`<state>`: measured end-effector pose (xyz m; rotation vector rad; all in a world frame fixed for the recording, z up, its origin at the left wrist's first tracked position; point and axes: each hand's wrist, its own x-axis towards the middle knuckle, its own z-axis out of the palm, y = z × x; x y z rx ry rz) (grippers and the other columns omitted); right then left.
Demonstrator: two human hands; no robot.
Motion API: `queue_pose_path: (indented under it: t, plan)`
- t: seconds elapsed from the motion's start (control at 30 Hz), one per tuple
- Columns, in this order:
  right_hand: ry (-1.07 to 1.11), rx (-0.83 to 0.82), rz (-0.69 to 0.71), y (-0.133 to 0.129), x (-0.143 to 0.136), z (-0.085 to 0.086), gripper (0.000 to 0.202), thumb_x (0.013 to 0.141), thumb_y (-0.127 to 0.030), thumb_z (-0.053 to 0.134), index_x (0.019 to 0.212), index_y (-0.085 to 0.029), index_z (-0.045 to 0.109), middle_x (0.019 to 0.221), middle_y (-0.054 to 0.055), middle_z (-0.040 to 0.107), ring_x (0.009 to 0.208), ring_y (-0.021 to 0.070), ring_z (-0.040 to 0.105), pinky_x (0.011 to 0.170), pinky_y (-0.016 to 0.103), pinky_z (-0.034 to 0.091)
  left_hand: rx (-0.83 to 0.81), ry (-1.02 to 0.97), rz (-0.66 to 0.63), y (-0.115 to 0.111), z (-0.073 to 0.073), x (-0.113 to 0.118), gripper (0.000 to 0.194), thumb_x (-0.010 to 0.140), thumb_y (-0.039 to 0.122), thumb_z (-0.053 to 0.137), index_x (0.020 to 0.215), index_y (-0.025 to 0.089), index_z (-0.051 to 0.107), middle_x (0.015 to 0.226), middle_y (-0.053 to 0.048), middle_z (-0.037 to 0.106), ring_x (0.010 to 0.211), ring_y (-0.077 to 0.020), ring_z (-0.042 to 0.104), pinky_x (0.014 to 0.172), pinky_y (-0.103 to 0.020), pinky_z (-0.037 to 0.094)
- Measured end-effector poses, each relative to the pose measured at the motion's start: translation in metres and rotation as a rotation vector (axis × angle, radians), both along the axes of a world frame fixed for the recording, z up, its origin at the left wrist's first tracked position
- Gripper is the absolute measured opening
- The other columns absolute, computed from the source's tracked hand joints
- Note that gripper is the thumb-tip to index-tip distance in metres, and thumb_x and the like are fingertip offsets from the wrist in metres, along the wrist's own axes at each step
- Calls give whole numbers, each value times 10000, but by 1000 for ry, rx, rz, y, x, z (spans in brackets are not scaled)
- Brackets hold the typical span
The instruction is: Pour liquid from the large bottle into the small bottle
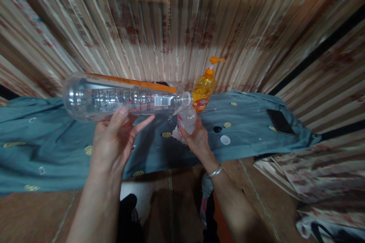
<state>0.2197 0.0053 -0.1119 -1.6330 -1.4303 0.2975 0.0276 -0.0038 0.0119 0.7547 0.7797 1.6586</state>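
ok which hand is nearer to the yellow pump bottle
Right. The right hand, holding the small bottle, is just below the pump bottle in the picture; the left hand, holding the big bottle, is farther off to its left.

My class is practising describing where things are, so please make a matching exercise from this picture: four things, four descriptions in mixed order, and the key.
Things:
1. large clear bottle
2. small bottle
3. pump bottle
4. phone

Descriptions:
A. has an orange pump and yellow liquid
B. held sideways by the left hand
C. flat on the cloth, towards its right end
D. gripped by the right hand

Right pairs: 1-B, 2-D, 3-A, 4-C
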Motion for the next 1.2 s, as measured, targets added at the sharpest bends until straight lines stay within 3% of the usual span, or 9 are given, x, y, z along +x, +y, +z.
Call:
queue_pose_path:
  t: [0.5, 0.77, 1.2]
  plan:
    - [6, 7, 2, -1, 0, 0, 604, 806, -355, 688, 1332, -148, 475, 1134, 120, 713, 1025, 268, 702, 868, 382, 566, 19, -4, -1, -1, 0, 1, 247, 585, 226, 881, 770, 195, 721, 825, 27, 722, 900, -228, 699, 782, -543, 628]
    - [8, -3, -3, 0, 0, 0, 631, 792, -325, 704, 1345, -132, 468, 1159, 135, 706, 1049, 275, 696, 886, 393, 565, 28, 8, -7, 0, 0, 0, 194, 619, 211, 857, 638, 188, 666, 836, 25, 725, 908, -239, 706, 780, -552, 627]
    - [7, 4, 0, 0, 0, 0, 612, 800, -333, 689, 1337, -140, 468, 1143, 134, 709, 1033, 281, 701, 876, 401, 569, 23, 14, 0, 0, -1, 0, 179, 625, 206, 849, 750, 204, 720, 827, 23, 725, 918, -246, 704, 788, -540, 630]
